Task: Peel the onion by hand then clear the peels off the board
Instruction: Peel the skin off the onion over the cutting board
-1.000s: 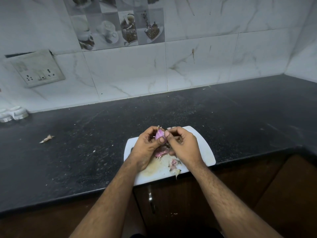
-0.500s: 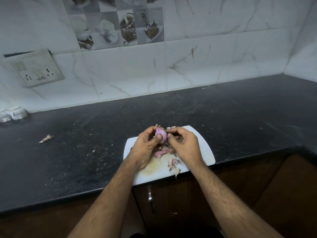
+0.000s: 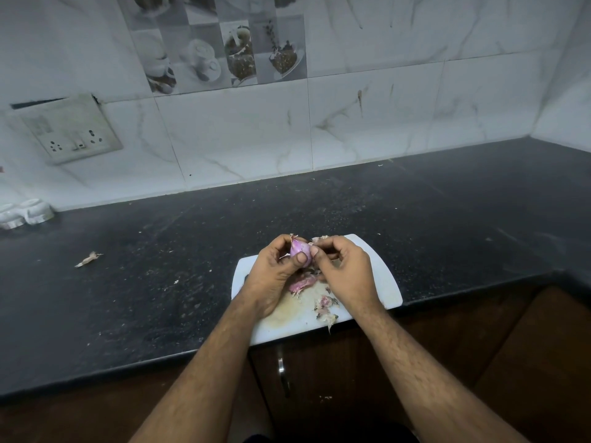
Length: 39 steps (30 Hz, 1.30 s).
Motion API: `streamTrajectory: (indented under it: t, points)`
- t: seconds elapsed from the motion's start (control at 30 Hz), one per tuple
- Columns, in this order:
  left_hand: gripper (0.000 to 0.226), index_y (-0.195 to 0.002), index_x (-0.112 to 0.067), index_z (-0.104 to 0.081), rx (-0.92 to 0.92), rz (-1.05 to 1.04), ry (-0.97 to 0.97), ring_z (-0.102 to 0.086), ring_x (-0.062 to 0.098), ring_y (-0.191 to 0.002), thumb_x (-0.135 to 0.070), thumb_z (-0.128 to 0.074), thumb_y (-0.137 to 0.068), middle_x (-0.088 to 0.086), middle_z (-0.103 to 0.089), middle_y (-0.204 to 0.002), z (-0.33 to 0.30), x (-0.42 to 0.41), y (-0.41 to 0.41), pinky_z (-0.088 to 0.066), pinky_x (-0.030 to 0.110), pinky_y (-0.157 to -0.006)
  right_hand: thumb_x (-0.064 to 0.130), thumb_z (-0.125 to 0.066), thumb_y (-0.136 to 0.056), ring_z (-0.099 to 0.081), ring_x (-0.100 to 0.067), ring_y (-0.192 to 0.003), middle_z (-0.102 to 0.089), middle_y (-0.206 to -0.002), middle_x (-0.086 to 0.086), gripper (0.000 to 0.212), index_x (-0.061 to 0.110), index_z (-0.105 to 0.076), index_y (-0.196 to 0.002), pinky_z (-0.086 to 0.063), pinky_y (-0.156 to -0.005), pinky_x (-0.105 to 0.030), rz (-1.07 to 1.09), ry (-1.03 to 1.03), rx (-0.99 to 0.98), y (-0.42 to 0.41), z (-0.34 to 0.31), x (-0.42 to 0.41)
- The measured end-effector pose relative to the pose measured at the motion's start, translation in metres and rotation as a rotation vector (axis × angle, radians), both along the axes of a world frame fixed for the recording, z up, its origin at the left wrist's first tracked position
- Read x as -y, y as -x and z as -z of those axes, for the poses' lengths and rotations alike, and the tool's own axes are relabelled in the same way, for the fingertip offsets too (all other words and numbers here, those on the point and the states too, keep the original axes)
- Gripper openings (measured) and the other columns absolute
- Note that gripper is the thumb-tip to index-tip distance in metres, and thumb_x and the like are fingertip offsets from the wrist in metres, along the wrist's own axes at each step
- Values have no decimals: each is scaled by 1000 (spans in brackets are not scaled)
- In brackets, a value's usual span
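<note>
A small purple onion (image 3: pixel 300 250) is held above the white cutting board (image 3: pixel 382 279) at the counter's front edge. My left hand (image 3: pixel 274 276) grips the onion, thumb across its front. My right hand (image 3: pixel 343 271) pinches at the onion's right side with thumb and forefinger, where a bit of dry skin sticks up. Pink and papery peels (image 3: pixel 302 283) lie on the board below my hands, with more peel scraps (image 3: pixel 326 310) near the board's front edge. The underside of the onion is hidden by my fingers.
The board sits on a black speckled counter (image 3: pixel 160 282) against a marble-tiled wall. A stray peel (image 3: pixel 88 259) lies on the counter at left. White objects (image 3: pixel 25 214) stand at the far left by the wall. A cabinet handle (image 3: pixel 281 374) shows below the counter edge.
The onion has turned in my left hand, showing more of its purple side. My right fingers have shifted slightly along its right side. Both hands stay above the board.
</note>
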State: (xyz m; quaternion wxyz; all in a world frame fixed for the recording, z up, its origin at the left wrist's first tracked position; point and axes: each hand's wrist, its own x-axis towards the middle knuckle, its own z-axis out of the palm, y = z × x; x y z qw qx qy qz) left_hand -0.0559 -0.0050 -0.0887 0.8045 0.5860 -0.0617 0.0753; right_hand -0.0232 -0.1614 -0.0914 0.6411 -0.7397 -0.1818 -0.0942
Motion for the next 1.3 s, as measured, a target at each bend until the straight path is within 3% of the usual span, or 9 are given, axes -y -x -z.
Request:
streamTrajectory:
  t: [0.1,0.33,0.43,0.63,0.73,0.87,1.0,1.17,1.3]
  points:
    - [35,-115,3,-60,-10,1,4,-74,18,-87,-4,-74,-83,7,-74,-96,-1,0,1,-61,29,-79,23,-75,-94,-72,-9,-86,-74,-95,9,7,18,-74,-99,-64,-73,-37,20,37,30,0,1,0]
    - [41,-119,5,-57,-4,18,10,-75,31,-95,7,-74,-82,13,-74,-103,0,-1,1,-64,39,-85,29,-74,-93,-62,-7,-59,-71,-75,2,9,21,-72,-94,-52,-54,-25,-28,51,-64,-2,2,-2]
    - [40,-118,4,-58,3,22,15,-75,31,-95,9,-74,-81,12,-75,-102,-1,-1,1,-63,39,-85,28,-69,-96,-66,-13,-64,-71,-83,-1,11,18,-70,-98,-56,-54,-24,-20,122,-44,-2,2,-3]
    - [36,-114,-2,-67,-34,11,34,-75,27,-89,8,-75,-81,13,-75,-104,-1,-2,0,-64,40,-86,23,-56,-105,-70,-14,-65,-70,-102,-5,13,13,-63,-109,-49,-47,-14,17,99,-90,-3,-1,0]
    - [37,-114,-4,-71,-49,-13,34,-75,27,-90,6,-78,-79,15,-75,-106,-1,-1,0,-64,39,-86,27,-54,-106,-71,-8,-59,-72,-99,-2,19,14,-65,-113,-50,-47,-15,58,63,-85,-2,-2,1]
    - [36,-114,1,-68,-22,-30,39,-76,32,-94,9,-76,-80,17,-76,-104,-2,1,1,-63,44,-88,33,-70,-96,-71,-9,-78,-71,-87,10,14,23,-72,-106,-61,-61,-29,9,58,5,2,-3,0]
    - [34,-113,2,-67,-24,-59,18,-76,30,-92,15,-73,-82,17,-76,-99,-2,0,1,-64,39,-82,26,-75,-93,-72,-13,-78,-72,-87,9,11,21,-75,-103,-63,-59,-31,15,50,0,5,-3,0]
    - [40,-111,0,-66,-23,-61,17,-76,28,-88,12,-78,-75,19,-75,-99,-3,0,1,-65,36,-79,18,-74,-94,-74,-7,-71,-74,-85,8,9,17,-78,-102,-59,-48,-27,24,59,-16,7,-4,1]
    - [41,-112,1,-65,-22,-48,9,-75,30,-91,10,-79,-74,21,-73,-101,-1,-1,1,-65,38,-80,20,-75,-94,-73,-4,-72,-74,-82,9,9,18,-77,-102,-58,-51,-21,33,80,-17,7,-4,1]
